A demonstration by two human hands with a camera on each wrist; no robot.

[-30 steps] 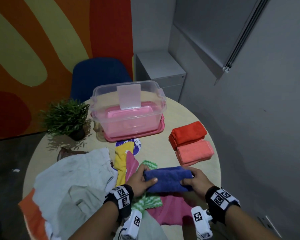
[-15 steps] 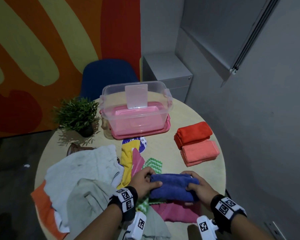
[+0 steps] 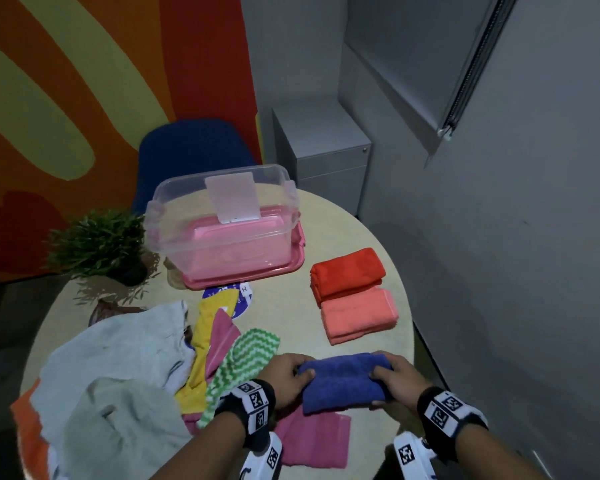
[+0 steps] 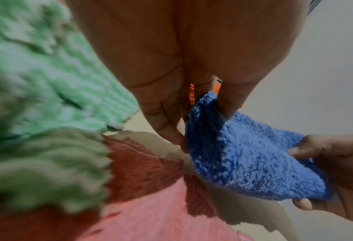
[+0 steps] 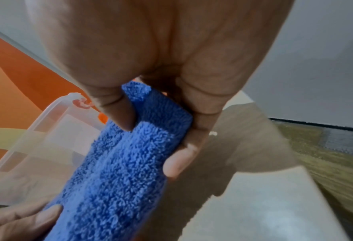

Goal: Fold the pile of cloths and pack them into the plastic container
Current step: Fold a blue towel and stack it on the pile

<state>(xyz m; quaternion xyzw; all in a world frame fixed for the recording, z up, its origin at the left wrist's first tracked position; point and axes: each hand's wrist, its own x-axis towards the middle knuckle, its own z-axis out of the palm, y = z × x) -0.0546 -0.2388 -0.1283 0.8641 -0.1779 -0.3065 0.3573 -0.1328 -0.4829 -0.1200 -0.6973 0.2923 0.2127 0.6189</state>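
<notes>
The folded blue cloth (image 3: pixel 343 381) sits at the near edge of the tabletop (image 3: pixel 291 299), partly over a pink cloth (image 3: pixel 312 441), with the left hand (image 3: pixel 284 377) pinching its left end and the right hand (image 3: pixel 397 379) clamped on its right end, thumb (image 5: pixel 122 112) on one face and fingers (image 5: pixel 184 151) curled round the other. Just left of it lies the unfolded pile (image 3: pixel 118 375), green zigzag cloth (image 3: pixel 246 358) on top. Towards the right edge sit a folded red cloth (image 3: pixel 347 275) and a coral cloth (image 3: pixel 359 315) touching each other, and the container (image 3: pixel 222 237) stands open near the far edge next to a plant (image 3: pixel 97 244).
</notes>
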